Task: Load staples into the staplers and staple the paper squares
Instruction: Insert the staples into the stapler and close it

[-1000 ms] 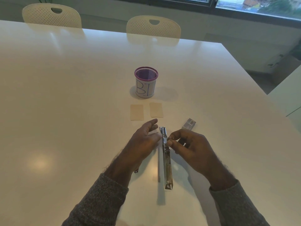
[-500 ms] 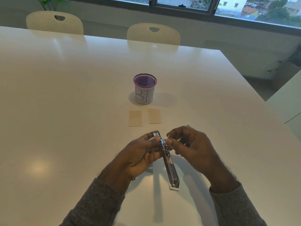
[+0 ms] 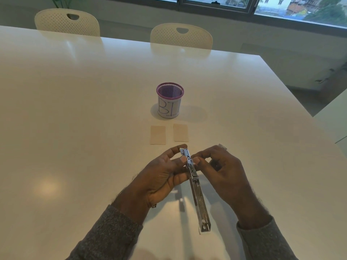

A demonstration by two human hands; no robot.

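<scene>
A long silver stapler (image 3: 197, 196), swung open flat, is lifted off the white table (image 3: 75, 128). My left hand (image 3: 161, 177) grips its far end from the left. My right hand (image 3: 223, 173) pinches the same end from the right with thumb and forefinger; whether staples are between those fingers is too small to tell. Two beige paper squares (image 3: 158, 135) (image 3: 180, 132) lie side by side just beyond my hands. A small staple box (image 3: 222, 146) peeks out behind my right hand, mostly hidden.
A purple mesh cup (image 3: 170, 100) with a white label stands behind the paper squares. Two white chairs (image 3: 181, 35) are at the table's far edge. The table's right edge runs diagonally at the right.
The stapler has been raised off the table and its near end tilted right. My left hand turned palm-up to hold it, and the view pitched slightly down.
</scene>
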